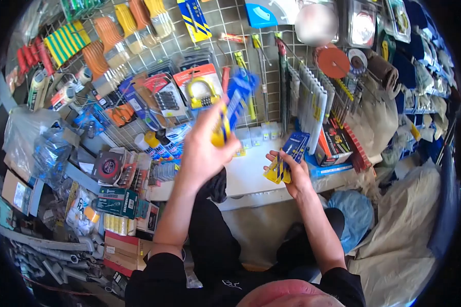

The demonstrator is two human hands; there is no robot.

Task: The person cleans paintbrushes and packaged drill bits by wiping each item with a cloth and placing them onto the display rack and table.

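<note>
My left hand (207,140), raised in front of the wire rack, grips a blue and yellow package (236,100) that is blurred by motion. Lower and to the right, my right hand (292,174) holds another blue and yellow package (293,148), its thumb lying across the front. The two hands are apart. Just behind the left hand hangs a yellow combination lock (200,92) on an orange and white card.
A wire rack (271,61) bears paint brushes (107,38) and other packaged goods. Beneath it runs a white shelf (246,176). A green box (117,201) and stacked goods stand at left; a red and black box (333,143) and beige cloth (404,225) are at right.
</note>
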